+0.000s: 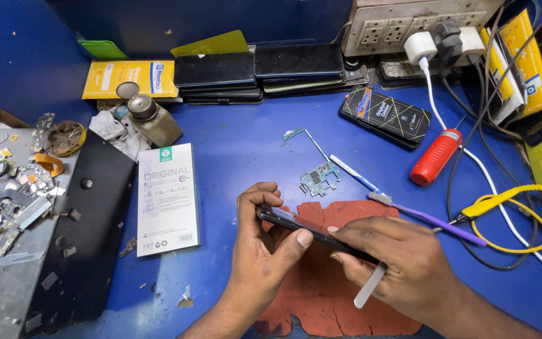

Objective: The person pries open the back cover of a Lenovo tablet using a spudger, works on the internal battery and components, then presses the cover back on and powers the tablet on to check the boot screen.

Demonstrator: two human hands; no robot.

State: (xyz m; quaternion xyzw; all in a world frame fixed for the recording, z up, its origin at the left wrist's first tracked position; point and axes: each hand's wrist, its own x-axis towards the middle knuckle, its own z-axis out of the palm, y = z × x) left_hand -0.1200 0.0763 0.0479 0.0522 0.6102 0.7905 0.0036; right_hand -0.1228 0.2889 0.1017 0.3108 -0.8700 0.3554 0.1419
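Two hands meet over one dark phone (312,233), which we hold edge-up and slanting, low in the middle of the blue bench (246,144), just above a worn red mat (321,295). Our left hand (261,248) has its grip pinched on the phone's upper end, thumb pressed along the near edge and fingers curled behind it. Our right hand (396,260) is clamped over the lower end, and a pale flat pry tool (369,285) sticks down and out from under its fingers; whether that tool touches the phone's seam we cannot tell.

Just beyond the phone lies a small green circuit board (319,179) with a thin flex strip running up and left from it. Beside it to the right rest a white-and-blue stick (354,174) and a purple toothbrush (428,218). Farther right we see a red pen-shaped tool (435,157) and a yellow cable (522,213) looped on the bench. To the left lies a white flat box (167,198), next to a black tray (79,232) and a grey area of loose parts (7,182). Well behind, a row of stacked phones (258,72) stands against the back wall, with a metal solvent bottle (152,119) to their left.
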